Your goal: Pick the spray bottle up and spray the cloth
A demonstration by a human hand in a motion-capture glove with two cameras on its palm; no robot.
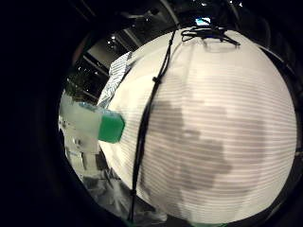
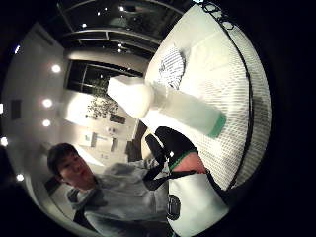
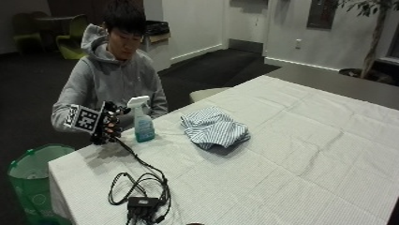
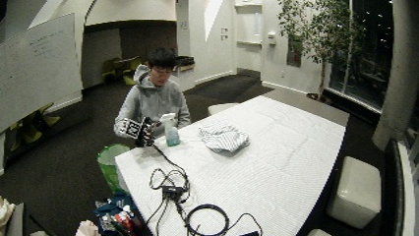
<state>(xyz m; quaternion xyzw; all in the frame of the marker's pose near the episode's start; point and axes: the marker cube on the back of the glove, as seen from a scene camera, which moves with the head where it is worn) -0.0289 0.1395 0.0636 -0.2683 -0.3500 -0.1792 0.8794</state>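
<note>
A spray bottle (image 3: 143, 123) with a white trigger head and pale blue liquid stands upright near the table's edge in front of the person. My gloved right hand (image 3: 107, 124) hovers just beside it, on the side away from the cloth, with a small gap. Its fingers are loosely curled and hold nothing. A striped blue-and-white cloth (image 3: 213, 127) lies crumpled on the white table (image 3: 299, 140), a short way past the bottle. Both palm views show the bottle (image 1: 97, 124) (image 2: 173, 106) close by with no fingers around it, and the cloth (image 2: 171, 66) beyond.
A black cable and a small black box (image 3: 142, 202) lie on the table near its front corner. A green bin (image 3: 34, 171) stands on the floor beside that corner. A pale stool (image 3: 209, 93) sits behind the table.
</note>
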